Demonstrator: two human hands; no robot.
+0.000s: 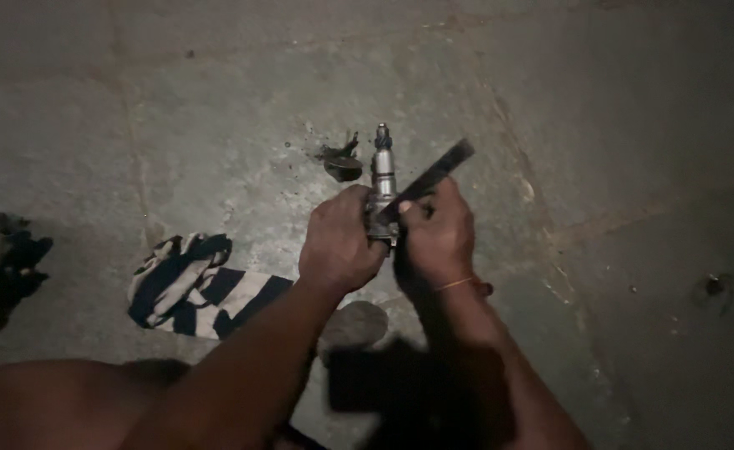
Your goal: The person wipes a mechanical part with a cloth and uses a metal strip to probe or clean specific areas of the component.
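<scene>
My left hand grips the lower end of a grey metal cylindrical part that stands upright above a concrete floor. My right hand holds a long flat dark blade-like tool, laid slanting against the side of the metal part near its base. The two hands are close together, almost touching. A thin band circles my right wrist.
A black-and-white striped cloth lies crumpled on the floor to the left. A small dark metal piece rests beyond the hands. A dark object sits at the left edge, a small dark spot at the right.
</scene>
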